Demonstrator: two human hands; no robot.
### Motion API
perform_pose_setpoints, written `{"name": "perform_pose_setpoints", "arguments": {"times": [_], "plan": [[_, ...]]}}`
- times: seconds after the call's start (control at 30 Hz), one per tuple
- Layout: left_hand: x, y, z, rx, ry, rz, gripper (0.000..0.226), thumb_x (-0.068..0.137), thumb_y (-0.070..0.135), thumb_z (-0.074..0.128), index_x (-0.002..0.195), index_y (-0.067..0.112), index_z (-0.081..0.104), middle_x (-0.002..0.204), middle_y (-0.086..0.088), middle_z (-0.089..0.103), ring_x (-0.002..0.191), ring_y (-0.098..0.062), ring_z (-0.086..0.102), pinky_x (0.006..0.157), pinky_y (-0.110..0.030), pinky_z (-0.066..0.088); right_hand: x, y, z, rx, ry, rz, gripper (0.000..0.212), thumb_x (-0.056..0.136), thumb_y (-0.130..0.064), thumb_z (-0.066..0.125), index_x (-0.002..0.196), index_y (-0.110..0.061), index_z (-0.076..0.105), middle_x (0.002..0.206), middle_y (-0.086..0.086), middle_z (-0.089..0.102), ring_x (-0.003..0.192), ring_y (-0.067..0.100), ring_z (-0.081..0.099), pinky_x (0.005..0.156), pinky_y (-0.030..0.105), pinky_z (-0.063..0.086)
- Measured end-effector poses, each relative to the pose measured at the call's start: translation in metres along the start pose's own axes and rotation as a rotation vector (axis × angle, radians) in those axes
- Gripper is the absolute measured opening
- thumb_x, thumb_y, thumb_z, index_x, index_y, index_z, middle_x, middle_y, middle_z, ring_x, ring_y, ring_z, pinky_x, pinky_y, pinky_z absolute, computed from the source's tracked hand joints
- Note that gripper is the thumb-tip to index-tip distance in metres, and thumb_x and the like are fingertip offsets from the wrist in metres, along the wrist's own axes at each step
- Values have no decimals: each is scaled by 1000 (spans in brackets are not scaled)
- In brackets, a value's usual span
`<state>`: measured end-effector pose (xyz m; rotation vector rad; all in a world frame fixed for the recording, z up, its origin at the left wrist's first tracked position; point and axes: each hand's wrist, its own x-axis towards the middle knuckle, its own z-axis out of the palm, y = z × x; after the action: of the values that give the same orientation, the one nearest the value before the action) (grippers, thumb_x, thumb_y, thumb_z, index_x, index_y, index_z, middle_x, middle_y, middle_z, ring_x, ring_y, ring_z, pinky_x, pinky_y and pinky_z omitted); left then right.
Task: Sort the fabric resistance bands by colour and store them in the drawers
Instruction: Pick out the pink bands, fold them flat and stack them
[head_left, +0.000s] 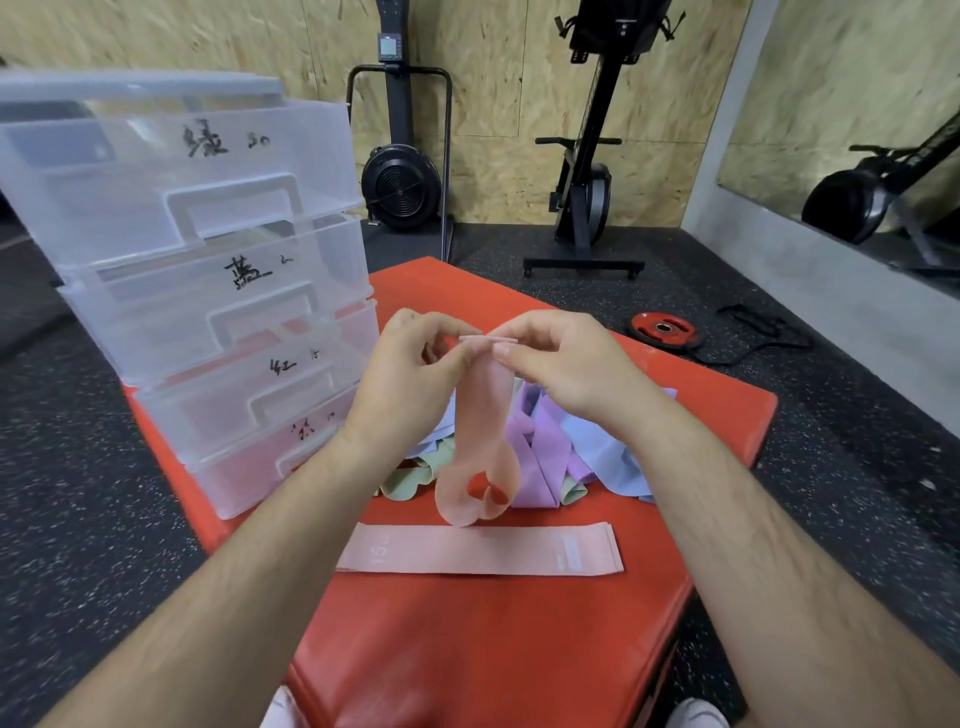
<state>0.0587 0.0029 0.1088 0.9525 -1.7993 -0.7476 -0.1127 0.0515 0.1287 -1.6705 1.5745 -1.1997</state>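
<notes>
A pink resistance band (480, 441) hangs in front of me, pinched at its top edge by my left hand (410, 374) and my right hand (561, 364). Its lower end curls just above the red mat (467, 634). A second pink band (480, 550) marked 15 lies flat on the mat below it. Behind the hanging band sits a pile of purple (535, 457), blue (608, 457) and green (410, 480) bands. A clear drawer tower (208, 291) with handwritten labels stands at the left, its drawers pushed in.
A red weight plate (662, 328) and a black strap (753, 325) lie on the dark rubber floor to the right. Black exercise machines (587, 197) stand against the chipboard wall behind. A mirror runs along the right wall.
</notes>
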Motion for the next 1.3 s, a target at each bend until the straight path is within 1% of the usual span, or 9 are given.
{"name": "perform_pose_setpoints", "arguments": {"times": [0.13,0.27,0.4,0.53,0.67,0.77,0.9,1.13,1.3], "plan": [[0,6,-7,-110,2,-94,12,90,36,71,82,27,72,81,1,55,74,-10,51,79,-48,56,1,4,1,136,-41,52,14,94,-22,68,106,-17,73,101,11,75,92,31,69,89,42,55],[0,6,-7,-205,37,-131,7,91,26,71,91,20,72,71,-1,54,65,-15,50,65,-41,51,1,6,7,140,33,51,9,89,-10,73,95,-10,67,88,7,73,75,14,65,78,36,57],[-1,9,-3,-441,-14,-264,23,93,34,68,106,14,67,95,-7,73,77,-13,67,70,-30,57,-2,-2,17,105,97,-85,10,86,-11,77,86,-11,67,78,4,71,65,11,61,63,26,53],[1,6,-7,-409,-45,-269,20,93,19,68,113,18,69,96,-3,75,82,-10,68,78,-28,54,-6,-6,15,26,-55,-121,10,85,-5,73,93,-12,74,83,-3,73,74,12,65,70,24,53],[2,5,-13,-368,-107,-195,22,92,12,68,113,17,71,93,-1,74,85,-9,68,79,-26,55,-1,-2,15,46,90,-161,25,86,2,62,102,-17,68,97,-5,69,85,8,61,78,20,48],[0,3,-13,-342,-121,-154,22,94,5,64,114,14,69,98,-7,73,87,-13,68,82,-32,55,0,7,24,105,-89,-52,29,91,-11,66,113,-30,59,105,-10,72,102,5,66,90,25,50],[0,0,-15,-317,-131,-159,23,92,11,69,115,14,67,93,-2,71,82,-13,67,77,-27,54,1,15,31,77,-59,-12,19,93,-8,63,109,-18,64,97,2,77,95,17,72,89,35,54],[0,-2,-23,-322,7,-190,16,91,12,70,102,23,73,91,4,69,79,-5,61,61,-14,51,-2,10,19,74,-199,23,15,90,-20,74,101,-11,69,92,10,77,79,11,68,77,32,54],[2,-6,-36,-510,68,-302,14,91,9,68,103,17,71,89,3,67,82,-14,60,57,-21,53,-7,16,6,-25,-322,64,18,88,-14,75,77,-21,64,62,-12,65,57,2,57,58,16,45]]}}
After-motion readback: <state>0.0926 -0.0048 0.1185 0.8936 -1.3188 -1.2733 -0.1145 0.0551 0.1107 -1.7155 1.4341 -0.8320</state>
